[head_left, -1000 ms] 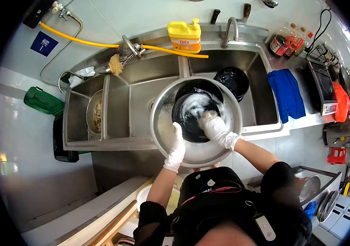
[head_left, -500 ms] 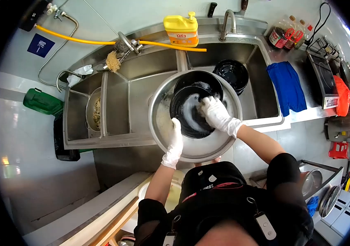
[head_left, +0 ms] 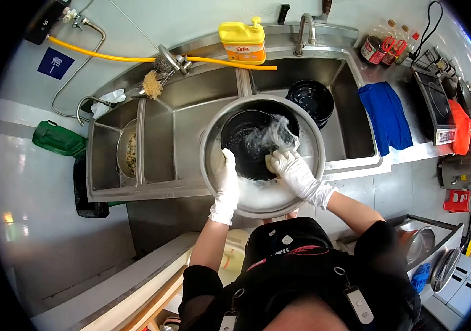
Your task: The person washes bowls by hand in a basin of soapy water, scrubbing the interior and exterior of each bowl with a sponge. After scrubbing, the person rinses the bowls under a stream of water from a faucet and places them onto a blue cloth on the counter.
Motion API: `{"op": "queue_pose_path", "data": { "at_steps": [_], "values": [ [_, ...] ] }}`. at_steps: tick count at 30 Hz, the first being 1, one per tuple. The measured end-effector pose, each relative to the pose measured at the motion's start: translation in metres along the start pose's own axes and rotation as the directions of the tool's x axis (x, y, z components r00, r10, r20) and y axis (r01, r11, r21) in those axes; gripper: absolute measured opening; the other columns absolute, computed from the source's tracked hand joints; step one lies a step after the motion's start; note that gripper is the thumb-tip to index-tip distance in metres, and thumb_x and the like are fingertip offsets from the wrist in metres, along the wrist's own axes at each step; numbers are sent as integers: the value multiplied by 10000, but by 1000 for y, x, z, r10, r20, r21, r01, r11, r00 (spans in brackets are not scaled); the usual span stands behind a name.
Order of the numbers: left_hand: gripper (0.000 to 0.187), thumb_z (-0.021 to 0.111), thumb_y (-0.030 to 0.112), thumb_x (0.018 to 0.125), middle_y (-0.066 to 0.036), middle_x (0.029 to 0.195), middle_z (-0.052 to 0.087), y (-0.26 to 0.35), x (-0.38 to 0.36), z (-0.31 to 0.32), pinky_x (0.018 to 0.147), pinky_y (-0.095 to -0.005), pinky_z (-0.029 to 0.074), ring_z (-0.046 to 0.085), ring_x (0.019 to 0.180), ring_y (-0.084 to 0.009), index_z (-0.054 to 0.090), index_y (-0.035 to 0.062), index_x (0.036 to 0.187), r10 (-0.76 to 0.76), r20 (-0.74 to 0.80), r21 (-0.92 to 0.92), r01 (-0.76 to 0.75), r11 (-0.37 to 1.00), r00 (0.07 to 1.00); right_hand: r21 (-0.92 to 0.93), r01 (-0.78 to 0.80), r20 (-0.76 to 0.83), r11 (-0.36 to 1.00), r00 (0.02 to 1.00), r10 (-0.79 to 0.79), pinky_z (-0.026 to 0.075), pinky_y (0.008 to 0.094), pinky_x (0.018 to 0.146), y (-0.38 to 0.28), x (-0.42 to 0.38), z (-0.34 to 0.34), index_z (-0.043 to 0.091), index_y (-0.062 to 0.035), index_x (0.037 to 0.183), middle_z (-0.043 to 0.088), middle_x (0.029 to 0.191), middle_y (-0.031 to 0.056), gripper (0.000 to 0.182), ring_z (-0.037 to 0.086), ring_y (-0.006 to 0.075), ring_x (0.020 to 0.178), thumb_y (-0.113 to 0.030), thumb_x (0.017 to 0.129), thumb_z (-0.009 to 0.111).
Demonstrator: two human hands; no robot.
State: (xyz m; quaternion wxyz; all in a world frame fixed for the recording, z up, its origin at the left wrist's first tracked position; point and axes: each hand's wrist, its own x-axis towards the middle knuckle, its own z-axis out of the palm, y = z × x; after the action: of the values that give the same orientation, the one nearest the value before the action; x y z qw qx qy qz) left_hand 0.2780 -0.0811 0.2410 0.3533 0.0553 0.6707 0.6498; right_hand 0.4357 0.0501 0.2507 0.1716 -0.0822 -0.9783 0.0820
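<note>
A black bowl (head_left: pixel 241 146) with soapy streaks is held over a wide metal basin (head_left: pixel 208 165). My left hand (head_left: pixel 226 190), in a white glove, grips the bowl's left edge, thumb on the rim. At the bowl's lower right edge, my gloved right hand (head_left: pixel 293 172) is closed on a yellowish sponge (head_left: pixel 270 163), mostly covered by the fingers. White suds (head_left: pixel 281 134) trail across the bowl's right side. More black dishware (head_left: pixel 288 110) lies behind it in the basin, partly hidden. Cloudy water (head_left: pixel 257 196) shows at the basin's near side.
The basin rests over a steel sink with several compartments. Stacked black bowls (head_left: pixel 311 102) stand in the right compartment. A yellow jug (head_left: pixel 242 43) sits on the back ledge near a faucet (head_left: pixel 305 34). A blue cloth (head_left: pixel 384 118) hangs over the right edge. A strainer with scraps (head_left: pixel 128 149) sits left.
My right hand has moved from inside the bowl down to its lower right edge. The bowl has shifted slightly up and left, and my left hand has shifted slightly left. Suds now streak its right side.
</note>
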Motion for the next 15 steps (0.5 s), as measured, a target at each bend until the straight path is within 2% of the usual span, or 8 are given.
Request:
{"op": "queue_pose_path", "data": {
  "at_steps": [2,6,8,10,12,13,14,15],
  "values": [
    [674,424,520,955,-107,1325,484,-25,12,0,997,-307,382,484,1156,-188,406,-22,1356,150,25,-75,-148,986,988,349,-139,251,927,967,51,428,397,894,-16,14,-5,609,-32,1030,615,988,131,333,568,279,951,-66,701,574],
    [724,393,570,943,-117,1346,455,9,-15,16,975,-333,414,503,1142,-209,362,1,1388,-53,73,-221,68,973,996,589,6,-83,808,995,53,500,361,721,-27,25,-15,601,17,1114,632,930,185,432,619,313,788,17,685,654],
    [861,325,746,847,-104,1366,418,27,-20,5,872,-424,500,513,1139,-248,228,162,1473,-254,229,-169,296,940,939,746,-111,-84,657,962,258,493,332,654,-18,26,-33,589,26,1129,635,876,136,413,615,236,725,-23,732,695],
    [916,304,784,818,-118,1420,360,16,-4,0,919,-449,477,505,1175,-269,160,177,1488,-222,234,-71,245,967,947,917,-398,344,28,825,448,494,251,680,-11,34,-67,602,-14,1089,639,952,26,296,595,118,792,-45,807,687],
    [895,369,734,840,-137,1434,364,0,15,-1,978,-452,440,489,1210,-289,177,138,1479,-298,317,-309,395,865,900,876,-419,482,-238,749,455,434,198,572,4,35,-71,612,-59,1066,606,907,-49,269,527,52,686,-55,811,698],
    [722,399,571,918,-140,1435,381,-7,10,1,1042,-477,374,441,1263,-307,277,90,1441,41,399,-245,63,967,916,865,-335,484,-374,756,442,402,184,548,10,36,-66,616,-78,1058,598,889,-66,269,501,37,662,-61,805,707],
    [722,399,571,918,-140,1435,381,-6,13,3,1042,-477,374,441,1263,-307,277,90,1441,46,396,-248,58,967,917,830,-245,484,-501,763,429,370,170,524,15,35,-57,619,-96,1049,590,871,-83,270,476,21,639,-68,799,717],
    [607,385,475,954,-132,1402,423,-7,19,4,1029,-492,392,449,1251,-312,340,63,1397,-75,428,-611,350,710,900,842,-245,474,-480,762,441,398,179,547,20,34,-51,617,-88,1073,610,899,-79,285,510,31,668,-94,807,719]
  ]
}}
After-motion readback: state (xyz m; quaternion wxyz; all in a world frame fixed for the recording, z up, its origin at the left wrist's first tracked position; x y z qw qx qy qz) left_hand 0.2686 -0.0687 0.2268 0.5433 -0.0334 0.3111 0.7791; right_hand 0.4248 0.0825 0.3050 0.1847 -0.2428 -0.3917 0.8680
